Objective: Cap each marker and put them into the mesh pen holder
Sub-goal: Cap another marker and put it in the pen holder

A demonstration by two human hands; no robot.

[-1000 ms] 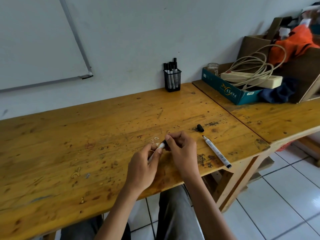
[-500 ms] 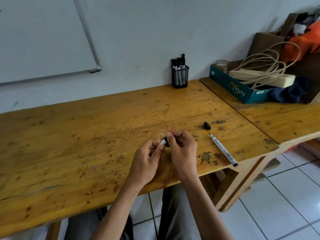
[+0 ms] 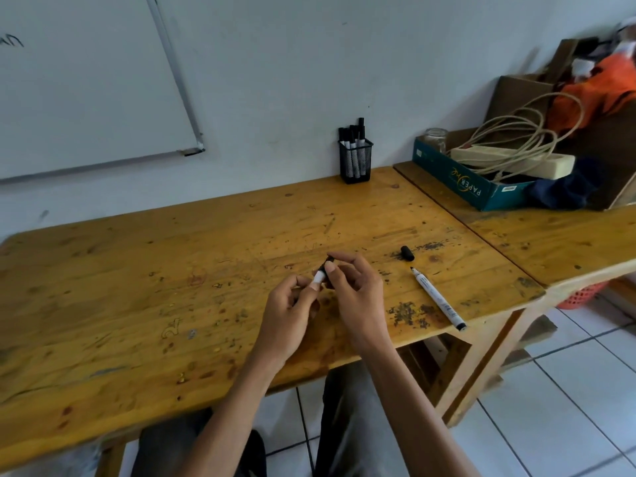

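Note:
Over the middle of the wooden table [image 3: 172, 304] my left hand [image 3: 289, 315] grips the white barrel of a marker [image 3: 318, 277]. My right hand [image 3: 354, 290] pinches the black cap [image 3: 327, 263] sitting on its upper end. An uncapped white marker [image 3: 437, 297] lies to the right near the table's front edge, tip pointing away. Its loose black cap [image 3: 407, 253] rests just beyond that tip. The black mesh pen holder [image 3: 355, 165] stands at the back by the wall with several capped markers upright in it.
A second wooden table [image 3: 568, 235] adjoins on the right, carrying a teal paper box [image 3: 457, 180] with a coiled cable [image 3: 516, 139], a glass jar [image 3: 435, 137] and orange cloth [image 3: 602, 91]. A whiteboard [image 3: 86, 80] hangs on the left wall. Tiled floor lies below right.
Both hands have stayed together on the marker; the black cap now sits on the marker's end under my right fingers. The camera view shifted slightly.

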